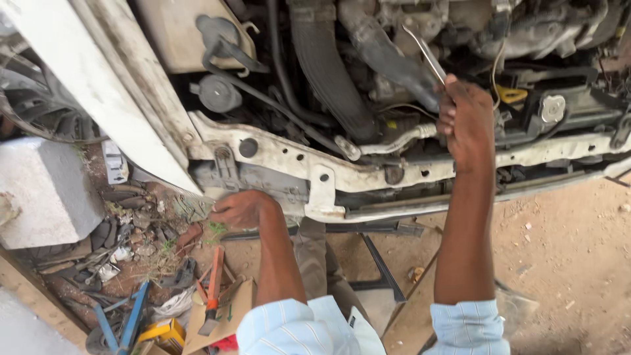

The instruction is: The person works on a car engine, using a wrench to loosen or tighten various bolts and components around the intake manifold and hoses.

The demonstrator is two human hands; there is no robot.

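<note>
Head view: car front with the hood off, engine bay open, white crossmember [368, 172] running left to right below the engine. Right hand [465, 118] raised over the bay, fingers curled tight around a thin metal tool [426, 56] whose tip slants up and left toward a black hose [384, 56]. What kind of tool it is, cannot tell. Left hand [240, 208] low at the left end of the crossmember, fingers bent and closed at the panel's lower edge; whether it pinches anything is hidden by the knuckles. Both forearms bare, light blue striped sleeves rolled at the elbows. Yellow dipstick handle [511, 94] just right of the right hand. Round black cap [219, 94] at upper left. Dirt ground below; an orange-handled tool [213, 289] lies on cardboard near a blue bar [133, 319], among scattered scrap.
</note>
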